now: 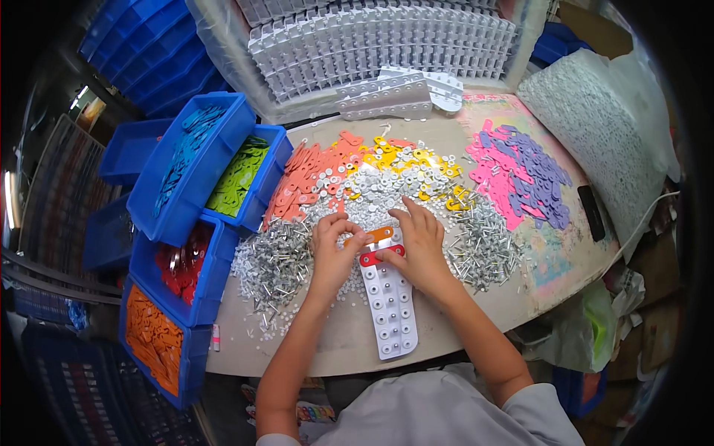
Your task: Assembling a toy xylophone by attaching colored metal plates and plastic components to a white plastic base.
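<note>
A long white plastic holder (pixel 390 316) with rows of round washers and metal pegs lies on the table in front of me. Across its far part sits a flat red strip (pixel 382 256). Just beyond that, a flat orange strip (pixel 370 237) lies across the holder's far end. My left hand (pixel 332 245) is closed, its thumb and finger pinching the orange strip's left end. My right hand (pixel 422 249) has its thumb resting at the red strip's right end, its fingers stretched forward and apart over the white pieces (pixel 379 193). Whether those fingertips touch anything is unclear.
Loose metal pins lie in heaps left (pixel 277 260) and right (pixel 483 249). Behind are piles of coral strips (pixel 301 178), yellow strips (pixel 387 152), pink and purple strips (pixel 537 178). Blue bins (pixel 249 197) of coloured strips line the left. White holders (pixel 383 52) are stacked behind.
</note>
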Demonstrator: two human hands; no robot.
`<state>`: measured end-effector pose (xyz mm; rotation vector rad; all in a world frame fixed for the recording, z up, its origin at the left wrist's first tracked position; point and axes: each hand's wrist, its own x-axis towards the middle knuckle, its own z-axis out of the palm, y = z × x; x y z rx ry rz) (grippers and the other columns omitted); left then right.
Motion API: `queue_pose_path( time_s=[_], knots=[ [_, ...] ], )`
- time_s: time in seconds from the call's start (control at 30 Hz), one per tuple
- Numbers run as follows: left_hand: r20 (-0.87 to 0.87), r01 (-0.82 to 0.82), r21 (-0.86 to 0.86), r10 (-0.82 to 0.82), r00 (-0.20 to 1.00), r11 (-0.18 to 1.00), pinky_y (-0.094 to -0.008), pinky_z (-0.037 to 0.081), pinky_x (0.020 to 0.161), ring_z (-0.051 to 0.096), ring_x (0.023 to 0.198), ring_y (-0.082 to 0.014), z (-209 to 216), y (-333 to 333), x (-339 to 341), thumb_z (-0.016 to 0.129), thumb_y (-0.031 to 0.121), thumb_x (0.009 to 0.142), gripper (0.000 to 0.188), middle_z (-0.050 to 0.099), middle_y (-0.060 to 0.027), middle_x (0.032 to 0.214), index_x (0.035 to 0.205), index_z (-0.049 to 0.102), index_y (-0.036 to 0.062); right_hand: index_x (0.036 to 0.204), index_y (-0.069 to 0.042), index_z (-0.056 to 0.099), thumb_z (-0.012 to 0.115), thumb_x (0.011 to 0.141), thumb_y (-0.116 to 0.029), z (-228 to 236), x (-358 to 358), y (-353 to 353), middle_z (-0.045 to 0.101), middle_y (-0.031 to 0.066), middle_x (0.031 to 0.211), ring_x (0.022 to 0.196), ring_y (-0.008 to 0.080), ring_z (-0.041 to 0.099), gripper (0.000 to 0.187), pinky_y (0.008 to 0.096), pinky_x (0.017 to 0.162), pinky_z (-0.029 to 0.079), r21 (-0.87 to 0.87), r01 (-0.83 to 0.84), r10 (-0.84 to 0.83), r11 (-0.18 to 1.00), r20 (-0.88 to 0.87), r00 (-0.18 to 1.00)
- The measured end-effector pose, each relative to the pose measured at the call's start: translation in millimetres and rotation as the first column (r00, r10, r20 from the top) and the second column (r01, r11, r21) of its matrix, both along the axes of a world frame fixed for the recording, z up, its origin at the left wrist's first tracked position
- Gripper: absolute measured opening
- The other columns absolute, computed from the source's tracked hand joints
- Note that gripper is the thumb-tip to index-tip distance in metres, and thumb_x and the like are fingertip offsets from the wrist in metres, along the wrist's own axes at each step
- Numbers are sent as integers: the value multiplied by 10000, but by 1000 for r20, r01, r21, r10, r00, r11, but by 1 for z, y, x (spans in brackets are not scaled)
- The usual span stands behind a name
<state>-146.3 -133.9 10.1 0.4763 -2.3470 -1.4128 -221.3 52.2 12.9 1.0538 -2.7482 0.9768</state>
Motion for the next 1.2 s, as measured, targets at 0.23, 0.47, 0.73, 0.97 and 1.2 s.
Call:
queue_pose_path(
  time_s=[0.23, 0.47, 0.73, 0.97, 1.2],
  knots=[
    [29, -30, -208, 37, 999, 978, -459, 311, 1126, 500, 1275, -305, -17, 13, -10, 811, 263, 849, 179, 604, -109, 1299, 917, 749, 109, 1478, -84, 499, 873, 802, -374, -6, 1, -1, 358, 195, 1625, 1501, 408, 299, 825, 537, 1214, 216, -16, 19, -19, 1000, 15, 1000],
    [14, -13, -339, 18, 1000, 941, -452, 301, 1111, 489, 1245, -305, -13, 18, -11, 797, 251, 846, 177, 580, -94, 1251, 901, 711, 106, 1480, -82, 501, 867, 811, -356, -5, 0, -1, 364, 192, 1622, 1504, 403, 295, 811, 532, 1219, 208, -21, 21, -20, 1000, 49, 999],
    [89, 36, -465, 6, 996, 884, -456, 307, 1101, 495, 1225, -307, -3, 19, -8, 817, 289, 842, 300, 577, -96, 1226, 1035, 690, 98, 1461, -60, 518, 857, 817, -382, -6, 2, -1, 397, 193, 1598, 1491, 399, 311, 796, 538, 1216, 206, -46, 12, -9, 999, 47, 999],
    [-104, -125, -520, 82, 991, 845, -463, 380, 1062, 548, 1228, -334, 17, -22, -6, 812, 287, 878, 489, 617, -130, 1273, 1265, 623, 56, 1454, -76, 526, 807, 877, -396, -7, -1, 3, 426, 183, 1585, 1476, 390, 337, 717, 530, 1211, 213, -43, 12, -10, 999, 41, 999],
    [-474, -514, -676, 223, 852, 528, -447, 455, 1009, 596, 1122, -350, 128, -159, 20, 733, 255, 964, 343, 666, -162, 1171, 1201, 661, 17, 1299, -66, 618, 638, 1021, -309, 24, -17, 24, 552, 172, 1476, 1407, 356, 424, 370, 486, 1183, 256, -339, 128, -131, 932, 14, 991]
  ],
)
